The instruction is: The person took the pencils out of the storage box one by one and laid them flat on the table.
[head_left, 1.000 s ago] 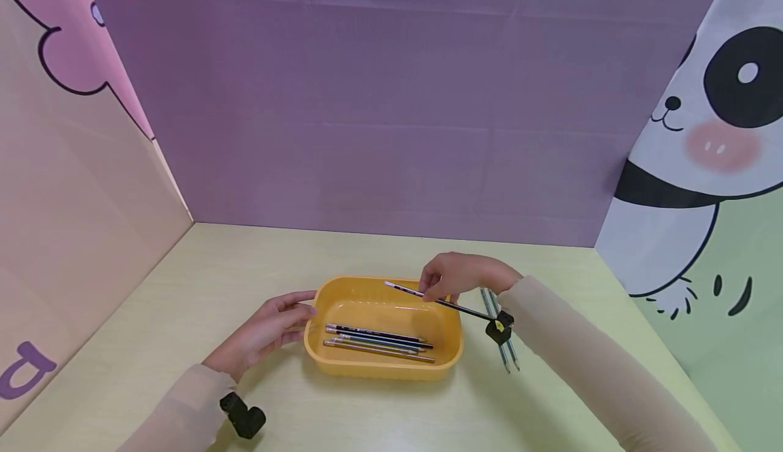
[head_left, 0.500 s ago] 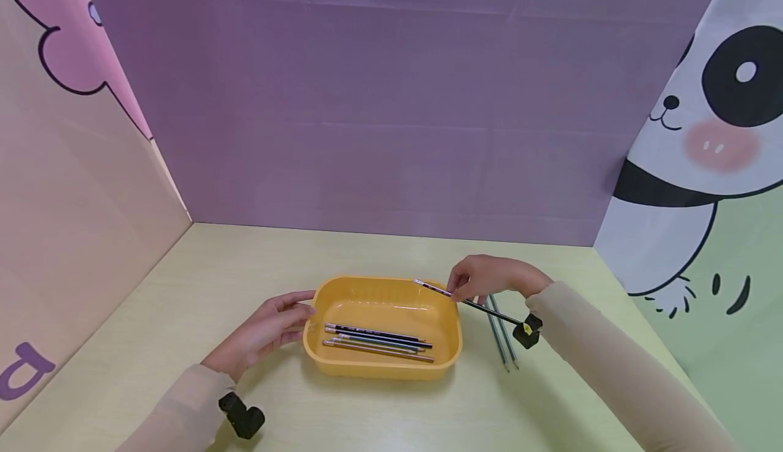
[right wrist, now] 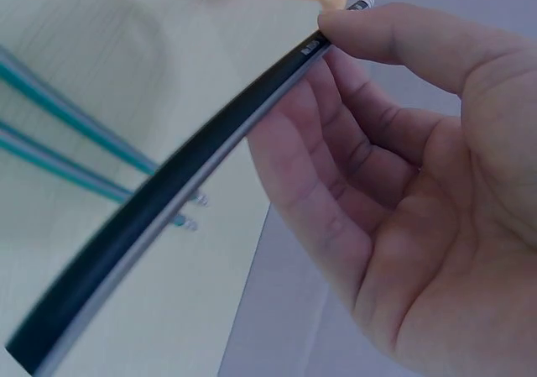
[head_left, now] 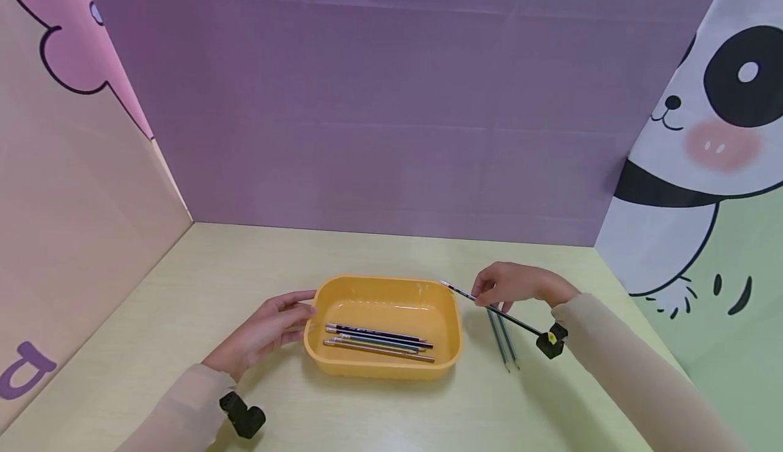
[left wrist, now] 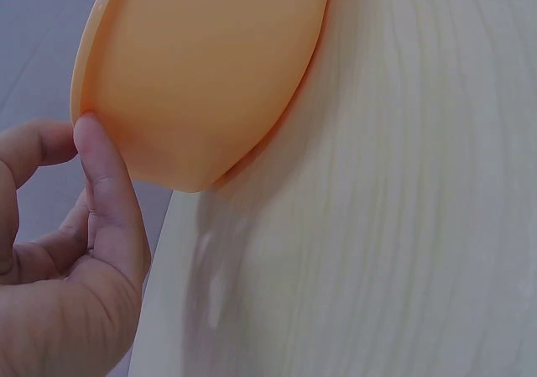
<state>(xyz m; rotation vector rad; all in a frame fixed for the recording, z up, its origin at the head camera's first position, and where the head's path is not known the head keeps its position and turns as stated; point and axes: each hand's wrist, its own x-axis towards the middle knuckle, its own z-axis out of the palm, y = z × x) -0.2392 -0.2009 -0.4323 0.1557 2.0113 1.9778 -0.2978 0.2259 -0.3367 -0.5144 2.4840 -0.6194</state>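
A yellow plastic tray (head_left: 382, 302) stands on the table, with several pencils (head_left: 379, 343) lying side by side along its near half. My left hand (head_left: 272, 329) pinches the tray's left rim between thumb and forefinger, as the left wrist view shows up close. Off to the tray's right, my right hand (head_left: 520, 285) pinches a black pencil (right wrist: 185, 171) with a grey stripe, held slantwise in the air. Its white-tipped end points toward the tray. Below this hand, two green pencils (head_left: 504, 343) lie on the table, their upper ends partly hidden by the fingers in the head view.
The pale wooden table (head_left: 257, 255) is bounded by a purple back panel (head_left: 391, 112) and two printed side panels, the right one with a panda (head_left: 722, 112). A small black camera (head_left: 242, 416) sits on the left wrist and another on the right.
My right hand has moved right with the black pencil, from over the tray's right rim to over the table beside it. My left hand and the tray have stayed put.
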